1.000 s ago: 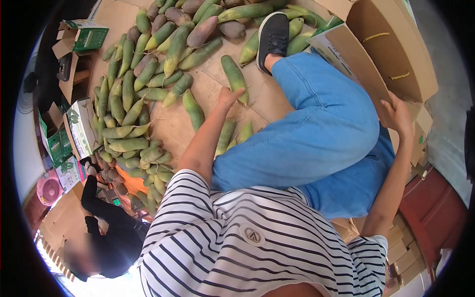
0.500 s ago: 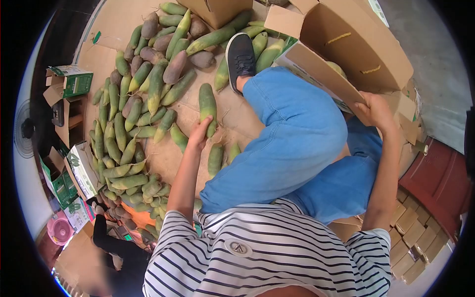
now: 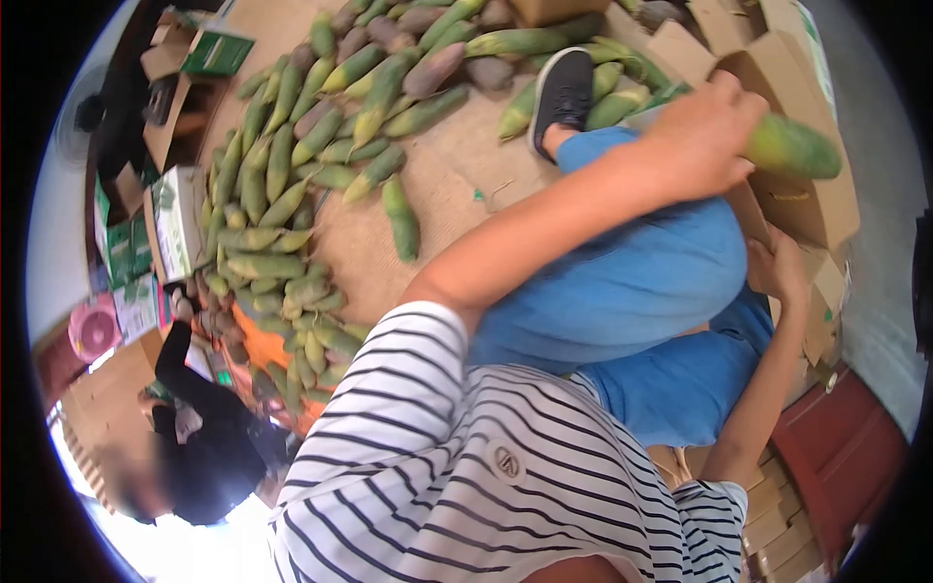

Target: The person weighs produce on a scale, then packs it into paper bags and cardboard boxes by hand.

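A green radish (image 3: 792,146) is held by one end in my left hand (image 3: 705,136), whose arm stretches across my raised knee. The radish is over the opening of a cardboard box (image 3: 826,209) at the upper right. Closed on that box's near edge is my right hand (image 3: 782,267), beside my leg. Much of the box's inside is hidden by the radish and my left hand. A single green radish (image 3: 400,219) lies on the cardboard floor sheet (image 3: 452,194), between my left arm and a large pile of green and purplish radishes (image 3: 282,160).
My shoe (image 3: 562,97) rests among radishes at the top. Open boxes (image 3: 177,219) and a pink basin (image 3: 94,328) stand at left. A co-worker in black (image 3: 209,452) is at lower left. Stacked cartons (image 3: 782,530) and a red panel (image 3: 841,428) are at lower right.
My left hand has carried the radish from the floor rightward across my knee to the box. My right hand still holds the box edge. The whole view has shifted.
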Demonstrator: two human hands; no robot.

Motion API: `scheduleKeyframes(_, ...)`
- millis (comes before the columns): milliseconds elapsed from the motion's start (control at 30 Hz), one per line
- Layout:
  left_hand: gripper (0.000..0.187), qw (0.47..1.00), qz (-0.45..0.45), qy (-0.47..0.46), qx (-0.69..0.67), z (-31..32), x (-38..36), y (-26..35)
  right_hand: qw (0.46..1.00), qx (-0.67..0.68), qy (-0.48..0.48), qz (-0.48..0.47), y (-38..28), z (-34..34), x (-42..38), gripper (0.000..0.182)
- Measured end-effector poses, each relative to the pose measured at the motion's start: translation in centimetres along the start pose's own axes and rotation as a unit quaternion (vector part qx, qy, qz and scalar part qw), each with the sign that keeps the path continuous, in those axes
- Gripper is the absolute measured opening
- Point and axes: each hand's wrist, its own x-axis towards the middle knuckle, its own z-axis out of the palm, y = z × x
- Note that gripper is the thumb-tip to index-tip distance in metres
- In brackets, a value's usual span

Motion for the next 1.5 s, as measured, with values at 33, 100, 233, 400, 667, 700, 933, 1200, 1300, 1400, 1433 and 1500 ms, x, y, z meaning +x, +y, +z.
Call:
scheduleKeyframes(33, 0.047, 1.000, 0.005, 0.022, -0.015, 0.3, -0.5, 0.0, 1.000, 0.017, -0.014, 0.007, -0.3, 0.0, 0.1, 0.032)
scheduleKeyframes(100, 0.043, 0.997, -0.002, 0.066, -0.031, -0.3, -2.1, -1.2, 0.998, 0.051, -0.035, 0.033, -0.6, -0.2, 0.2, 0.033)
scheduleKeyframes(233, 0.032, 0.980, -0.162, 0.108, -0.046, -2.5, -11.2, -9.5, 0.997, 0.063, -0.042, 0.020, 0.6, 0.3, 0.5, 0.032)
scheduleKeyframes(400, 0.036, 0.880, -0.387, 0.124, 0.247, -9.7, -29.5, -20.9, 0.994, 0.023, -0.082, 0.070, -2.4, -1.1, 0.6, 0.030)
scheduleKeyframes(667, 0.041, 0.733, -0.597, -0.021, 0.325, -17.9, -41.7, -29.9, 0.993, 0.089, -0.064, 0.035, 0.8, 0.1, 0.9, 0.029)
scheduleKeyframes(700, 0.042, 0.715, -0.620, -0.032, 0.320, -17.9, -41.1, -29.7, 0.990, 0.110, -0.075, 0.040, 0.6, 0.0, 0.9, 0.029)
scheduleKeyframes(933, 0.061, 0.687, -0.676, -0.016, 0.266, -13.6, -39.7, -29.3, 0.996, 0.065, -0.059, 0.035, -0.1, -0.3, 0.9, 0.029)
scheduleKeyframes(1200, 0.080, 0.728, -0.639, -0.015, 0.248, -11.3, -40.2, -30.8, 1.000, -0.011, -0.013, -0.021, -0.2, -0.6, 0.4, 0.032)
scheduleKeyframes(1300, 0.065, 0.714, -0.638, -0.062, 0.281, -9.9, -38.6, -30.9, 1.000, -0.017, -0.015, -0.007, -0.6, -0.7, 0.4, 0.024)
scheduleKeyframes(1400, 0.051, 0.715, -0.693, 0.082, 0.029, -8.3, -38.5, -31.9, 1.000, -0.013, -0.004, 0.027, -0.7, -0.7, 0.2, 0.021)
scheduleKeyframes(1433, 0.047, 0.690, -0.704, 0.141, -0.092, -7.7, -37.1, -31.0, 0.999, -0.014, -0.010, 0.035, -0.7, -0.8, 0.2, 0.021)
scheduleKeyframes(1500, 0.041, 0.721, -0.642, 0.193, -0.174, -6.5, -33.1, -27.0, 0.999, -0.019, -0.011, 0.038, -0.8, -0.9, -0.1, 0.020)
